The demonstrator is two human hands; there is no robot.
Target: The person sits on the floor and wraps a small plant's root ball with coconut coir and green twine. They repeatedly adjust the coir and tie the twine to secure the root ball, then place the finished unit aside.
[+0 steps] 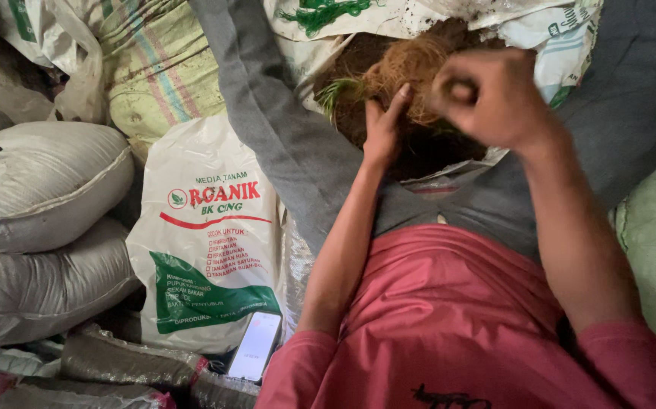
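Open sack (pixel 563 45) of dark soil between grey-trousered knees, clump of coconut fibre (pixel 411 64) at its mouth. Left of sack, white printed bag (pixel 207 227); below that bag, lit phone (pixel 254 346). Right hand (pixel 495 98) above fibre's right edge, grip clenched on a tuft. Left hand (pixel 383 129) against fibre's lower edge, grip released, fingers straight.

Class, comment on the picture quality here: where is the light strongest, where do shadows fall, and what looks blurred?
Head view: the white printed sack and the phone screen are brightest; deep shadow fills the open bag of dark soil; the right hand is softly blurred, the left hand sharper; the corners fall dim.
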